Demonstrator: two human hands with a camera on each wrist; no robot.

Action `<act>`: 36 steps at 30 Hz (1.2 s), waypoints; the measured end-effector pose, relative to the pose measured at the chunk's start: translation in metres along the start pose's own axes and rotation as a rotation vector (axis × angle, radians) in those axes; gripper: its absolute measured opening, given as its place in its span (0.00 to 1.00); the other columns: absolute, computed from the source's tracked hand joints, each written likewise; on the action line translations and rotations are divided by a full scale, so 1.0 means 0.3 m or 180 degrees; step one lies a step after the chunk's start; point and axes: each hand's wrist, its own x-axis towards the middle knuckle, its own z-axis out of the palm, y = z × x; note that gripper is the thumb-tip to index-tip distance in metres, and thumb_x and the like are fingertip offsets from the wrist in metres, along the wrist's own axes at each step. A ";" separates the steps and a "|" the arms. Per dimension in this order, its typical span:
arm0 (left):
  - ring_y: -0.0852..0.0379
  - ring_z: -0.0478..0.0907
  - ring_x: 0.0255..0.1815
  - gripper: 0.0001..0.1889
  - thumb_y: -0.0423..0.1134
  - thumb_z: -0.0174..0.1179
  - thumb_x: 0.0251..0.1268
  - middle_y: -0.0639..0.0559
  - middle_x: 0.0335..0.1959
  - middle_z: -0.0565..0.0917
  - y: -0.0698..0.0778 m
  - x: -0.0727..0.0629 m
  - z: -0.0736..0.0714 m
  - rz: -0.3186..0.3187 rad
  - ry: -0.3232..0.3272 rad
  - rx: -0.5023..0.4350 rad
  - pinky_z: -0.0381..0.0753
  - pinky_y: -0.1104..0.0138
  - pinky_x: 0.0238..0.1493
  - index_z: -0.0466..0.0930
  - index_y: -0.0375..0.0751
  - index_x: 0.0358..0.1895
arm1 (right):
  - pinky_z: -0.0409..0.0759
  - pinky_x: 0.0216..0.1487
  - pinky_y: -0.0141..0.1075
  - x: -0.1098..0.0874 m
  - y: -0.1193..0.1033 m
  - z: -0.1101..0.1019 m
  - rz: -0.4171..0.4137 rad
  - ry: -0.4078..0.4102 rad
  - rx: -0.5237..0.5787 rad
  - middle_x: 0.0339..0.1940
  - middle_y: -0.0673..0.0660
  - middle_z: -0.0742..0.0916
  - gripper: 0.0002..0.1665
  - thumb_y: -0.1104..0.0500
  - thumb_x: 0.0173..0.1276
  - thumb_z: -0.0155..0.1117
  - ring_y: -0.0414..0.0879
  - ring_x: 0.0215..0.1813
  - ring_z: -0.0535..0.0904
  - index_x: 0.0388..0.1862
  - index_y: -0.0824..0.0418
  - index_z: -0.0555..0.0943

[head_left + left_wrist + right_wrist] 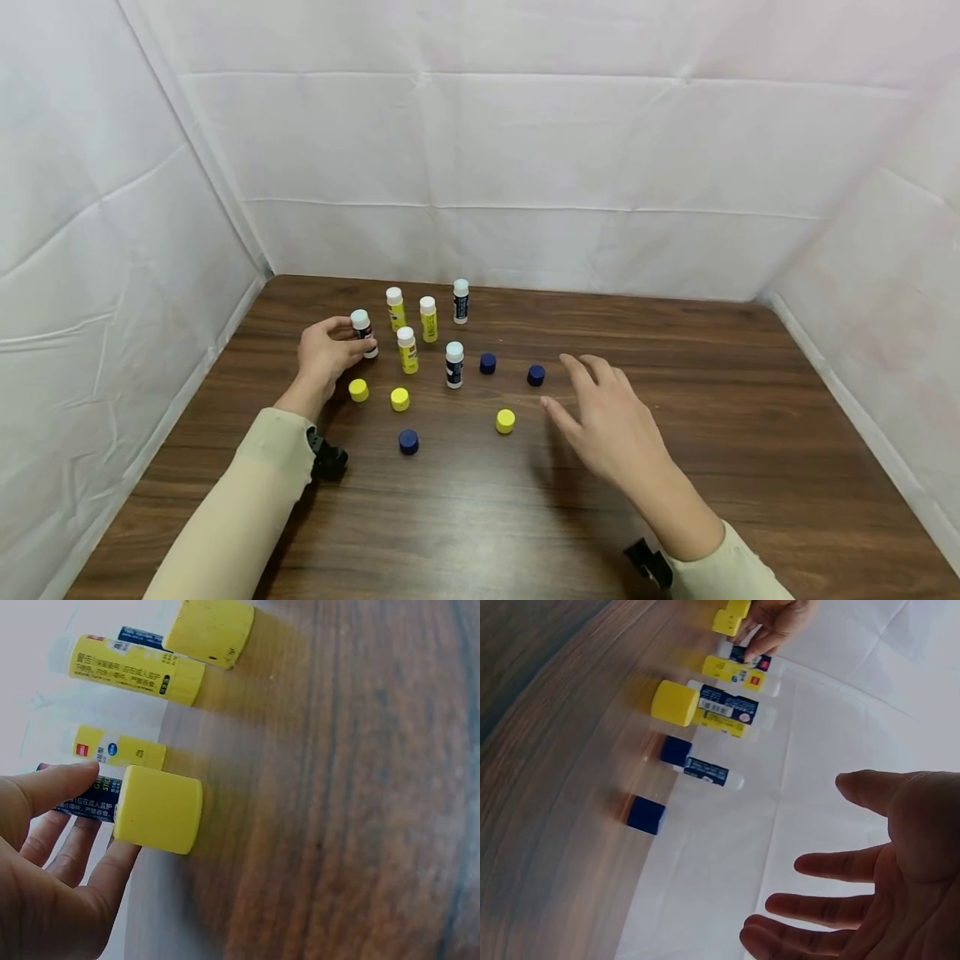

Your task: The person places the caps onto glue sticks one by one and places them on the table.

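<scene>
My left hand [326, 357] holds a navy glue stick [365, 337] upright at the far left of the group, its thumb along the near side. In the left wrist view the thumb crosses the navy label [90, 804], and a yellow cap [159, 810] in front hides its base. My right hand [611, 425] hovers over the table with fingers spread and nothing in them. Nearest to its fingertips is a navy cap [536, 375]; a yellow cap [505, 421] lies to the left of its thumb.
Yellow glue sticks [407, 350] and navy glue sticks [454, 365] stand upright with white tops beside the left hand. More loose caps, yellow [400, 399] and navy [408, 442], lie in front. White sheeting [525, 142] borders the wooden table [480, 533] at back and sides.
</scene>
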 end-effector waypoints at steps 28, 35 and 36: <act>0.43 0.79 0.61 0.30 0.32 0.71 0.63 0.39 0.65 0.76 0.052 -0.063 -0.005 0.0152 -0.0104 -0.0100 0.85 0.63 0.53 0.75 0.39 0.68 | 0.84 0.51 0.50 0.239 0.087 0.189 -0.0506 -0.0581 0.0032 0.56 0.65 0.83 0.26 0.59 0.71 0.69 0.58 0.54 0.83 0.64 0.68 0.78; 0.44 0.78 0.62 0.30 0.32 0.72 0.62 0.39 0.65 0.75 0.062 -0.077 -0.007 0.0176 -0.0138 -0.0148 0.84 0.61 0.56 0.74 0.39 0.68 | 0.84 0.53 0.51 0.258 0.078 0.213 -0.0492 -0.0684 -0.0016 0.54 0.66 0.84 0.23 0.60 0.70 0.70 0.60 0.55 0.83 0.61 0.68 0.80; 0.44 0.78 0.63 0.30 0.32 0.72 0.62 0.39 0.65 0.75 0.063 -0.080 -0.006 0.0183 -0.0151 -0.0154 0.83 0.61 0.56 0.74 0.39 0.68 | 0.84 0.53 0.51 0.259 0.077 0.216 -0.0506 -0.0682 -0.0035 0.54 0.66 0.84 0.23 0.60 0.70 0.70 0.60 0.55 0.83 0.61 0.68 0.80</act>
